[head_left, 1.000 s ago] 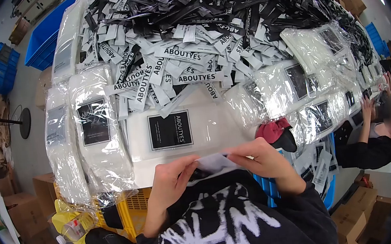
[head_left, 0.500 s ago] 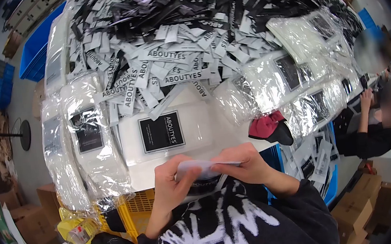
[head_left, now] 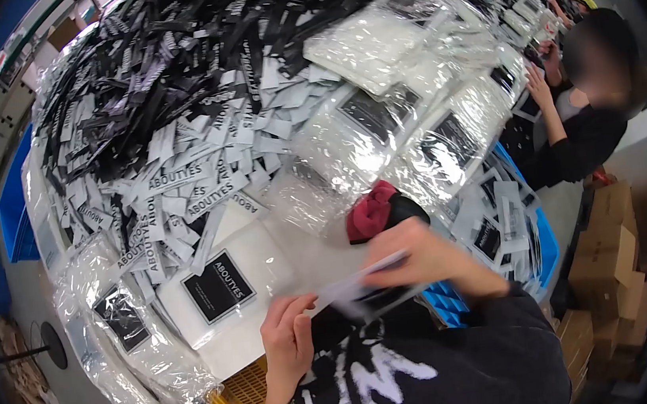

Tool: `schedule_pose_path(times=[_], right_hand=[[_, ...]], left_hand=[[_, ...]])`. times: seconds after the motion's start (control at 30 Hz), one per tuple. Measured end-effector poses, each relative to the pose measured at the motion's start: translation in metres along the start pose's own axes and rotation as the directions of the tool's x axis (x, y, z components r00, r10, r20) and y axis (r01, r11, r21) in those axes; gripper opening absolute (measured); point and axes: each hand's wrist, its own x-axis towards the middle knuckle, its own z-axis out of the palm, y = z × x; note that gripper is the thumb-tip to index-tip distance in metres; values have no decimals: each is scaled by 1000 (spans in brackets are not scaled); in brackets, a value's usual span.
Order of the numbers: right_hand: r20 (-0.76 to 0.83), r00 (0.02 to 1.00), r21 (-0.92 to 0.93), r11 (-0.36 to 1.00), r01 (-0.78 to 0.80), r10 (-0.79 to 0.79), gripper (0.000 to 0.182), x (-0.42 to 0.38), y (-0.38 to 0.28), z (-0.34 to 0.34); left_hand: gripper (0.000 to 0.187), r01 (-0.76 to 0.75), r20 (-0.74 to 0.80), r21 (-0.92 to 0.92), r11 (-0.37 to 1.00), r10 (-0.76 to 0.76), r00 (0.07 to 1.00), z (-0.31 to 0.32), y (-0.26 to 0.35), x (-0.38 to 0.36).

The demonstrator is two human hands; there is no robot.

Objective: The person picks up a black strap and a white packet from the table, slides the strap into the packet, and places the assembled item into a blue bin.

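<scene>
My right hand (head_left: 413, 255) grips a flat, whitish plastic bag (head_left: 356, 292) with a dark part at its lower side, blurred by motion, in front of my body. My left hand (head_left: 287, 342) is to the left of that bag, fingers loosely bent and apart, holding nothing that I can see. Beyond my left hand lies a stack of frosted plastic bags (head_left: 270, 260), its top one bearing a black ABOUTYES label (head_left: 217, 286). A crumpled maroon and black cloth item (head_left: 372, 211) lies just past my right hand.
Loose black and white printed strips (head_left: 177, 177) are heaped over the table's far side. Clear-wrapped bundles (head_left: 445, 144) lie right and left. A blue crate (head_left: 549, 244) of bagged pieces stands at right, near cardboard boxes (head_left: 603, 242). A person (head_left: 586, 124) works at the table's right end.
Both hands held the bag together before; now the right hand has it, moved toward the right, and the left has let go. My view has turned right.
</scene>
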Motion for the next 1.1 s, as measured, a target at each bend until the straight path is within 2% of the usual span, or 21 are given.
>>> schedule_pose_path(times=[0.03, 0.07, 0.1, 0.17, 0.2, 0.3, 0.33, 0.37, 0.43, 0.5, 0.6, 0.7, 0.73, 0.8, 0.83, 0.87, 0.93, 0.97, 1.03, 1.1], right_hand=[[135, 974, -131, 977, -167, 184, 20, -10, -5, -30], [211, 912, -358, 896, -263, 352, 26, -22, 4, -52], [236, 823, -573, 758, -312, 517, 32, -31, 11, -69], [94, 902, -740, 636, -220, 421, 41, -44, 13, -82], [80, 856, -703, 637, -315, 511, 43, -24, -13, -82], [71, 950, -498, 836, -232, 306, 34, 33, -50, -60], [53, 995, -564, 825, -40, 85, 30, 55, -48, -49], [51, 988, -627, 765, 144, -144, 25, 80, -39, -37], [7, 875, -763, 563, 318, -484, 23, 142, -10, -19], [-1, 838, -928, 313, 203, -545, 24, 193, 17, -14], [153, 888, -916, 274, 292, -434, 24, 222, 26, -18], [70, 657, -703, 430, 566, -751, 21, 228, 16, -18], [-91, 674, -590, 585, 556, -733, 13, 228, 14, -16], [-233, 833, -525, 786, 328, -502, 10, 232, 3, -17], [-300, 881, -476, 858, 194, -366, 10, 234, -1, -18], [-139, 851, -693, 664, 281, -506, 12, 244, 11, -20], [-96, 866, -815, 538, 215, -491, 13, 253, 22, -14], [-75, 874, -866, 466, 182, -480, 13, 256, 24, -12], [-104, 862, -891, 433, 141, -495, 13, 261, 26, -15], [-137, 837, -894, 429, 125, -530, 15, 263, 26, -16]], left_hand=[[20, 15, -13, 1, 1000, -15, 1000, -3, -2, 1], [18, 87, -45, -4, 996, -87, 995, -10, -6, -2], [18, 112, -105, 26, 993, -109, 989, -14, -9, -3], [17, 163, -226, 72, 984, -143, 964, -17, -17, -3], [22, 173, -198, 138, 975, -144, 969, -21, -23, -5], [37, 3, -158, 408, 913, 67, 985, -14, -26, 9], [53, 23, -82, 449, 893, 16, 996, -13, -30, 10], [54, 15, -89, 477, 879, 31, 995, -10, -39, 9], [56, -4, -96, 532, 847, 65, 993, -5, -60, 0], [52, 15, -132, 471, 882, 53, 990, -6, -62, -5], [45, 10, -151, 427, 904, 61, 987, -10, -64, -6], [42, 11, -174, 412, 911, 67, 983, -12, -65, -7], [36, 14, -192, 388, 922, 66, 979, -13, -63, -6], [34, 48, -242, 315, 948, 32, 970, -13, -68, -7], [33, 60, -262, 280, 958, 16, 965, -14, -70, -7], [31, 74, -280, 271, 960, 5, 960, -14, -69, -6], [28, 104, -311, 250, 963, -21, 950, -14, -64, -7], [27, 247, -321, 169, 954, -183, 929, -13, -65, -10], [25, 515, -310, 2, 857, -489, 815, -9, -69, -18], [24, 394, -355, 34, 919, -357, 864, -7, -73, -19]])
